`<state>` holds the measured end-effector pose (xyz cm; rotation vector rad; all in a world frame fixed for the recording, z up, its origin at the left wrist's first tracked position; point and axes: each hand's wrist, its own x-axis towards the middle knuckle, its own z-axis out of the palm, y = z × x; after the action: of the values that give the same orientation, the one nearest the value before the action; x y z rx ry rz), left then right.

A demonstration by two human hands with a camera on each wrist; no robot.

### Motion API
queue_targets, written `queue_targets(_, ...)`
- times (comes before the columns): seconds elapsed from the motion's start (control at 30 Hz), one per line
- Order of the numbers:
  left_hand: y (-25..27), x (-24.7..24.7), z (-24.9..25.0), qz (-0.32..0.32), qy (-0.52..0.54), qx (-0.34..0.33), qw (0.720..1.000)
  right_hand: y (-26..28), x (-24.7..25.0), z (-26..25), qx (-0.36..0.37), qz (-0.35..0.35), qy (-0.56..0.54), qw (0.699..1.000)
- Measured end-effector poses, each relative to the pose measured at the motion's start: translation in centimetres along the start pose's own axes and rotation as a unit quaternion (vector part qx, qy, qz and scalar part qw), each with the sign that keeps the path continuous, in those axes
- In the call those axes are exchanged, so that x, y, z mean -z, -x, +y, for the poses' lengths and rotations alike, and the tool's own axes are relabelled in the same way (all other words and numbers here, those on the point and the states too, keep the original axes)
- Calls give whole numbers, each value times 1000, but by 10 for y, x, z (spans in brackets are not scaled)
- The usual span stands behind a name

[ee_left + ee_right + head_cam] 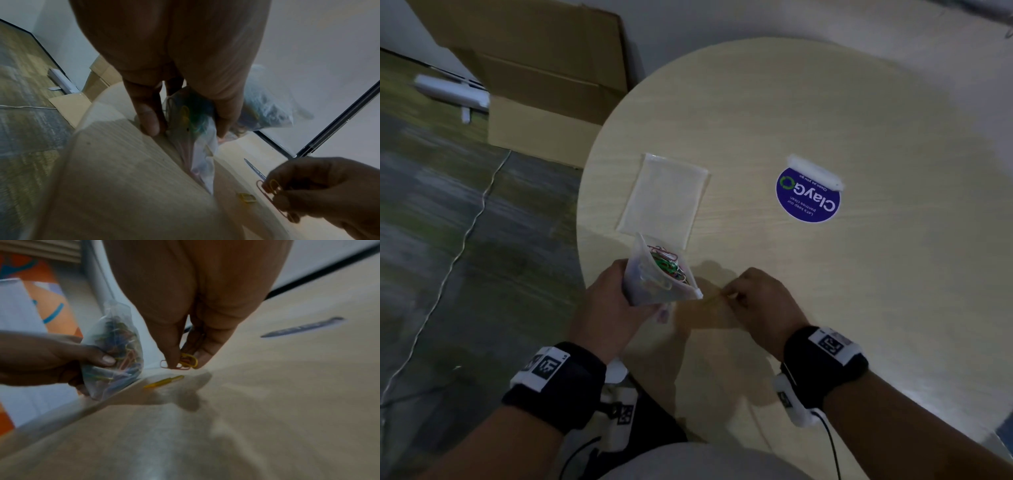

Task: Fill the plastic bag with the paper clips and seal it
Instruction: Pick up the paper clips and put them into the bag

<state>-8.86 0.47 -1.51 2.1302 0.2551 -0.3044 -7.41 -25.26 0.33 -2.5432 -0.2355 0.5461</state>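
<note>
A round blue sticker [808,197] is seen on the round wooden table [825,102], toward its far right edge. White lettering, printed upside down from this viewpoint, reads "ClayGo", with smaller lines "Clean as you go" and "Let's keep our pantries clean". Black-and-white square marker codes are shown on both wristbands.

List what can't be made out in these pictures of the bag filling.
- Clip count inside the plastic bag: head view, a tangled pile, too small.
- Left hand grip on the bag: left wrist view, palm blocks it.
- Yellow paper clip on the table: right wrist view, motion-blurred.
</note>
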Motion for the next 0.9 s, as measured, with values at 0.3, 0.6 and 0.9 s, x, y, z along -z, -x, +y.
queue_targets(0.3,0,0,-2,-9,-30,1,1000,-16,-7,-9,59,-56,112,990)
queue_targets(0.6,-4,-9,9,-6,-48,0,999,6,-9,-1,-26,-53,57,997)
queue_targets(0.9,-9,-22,19,-28,-63,-8,998,-4,70,-67,3,145,-103,984)
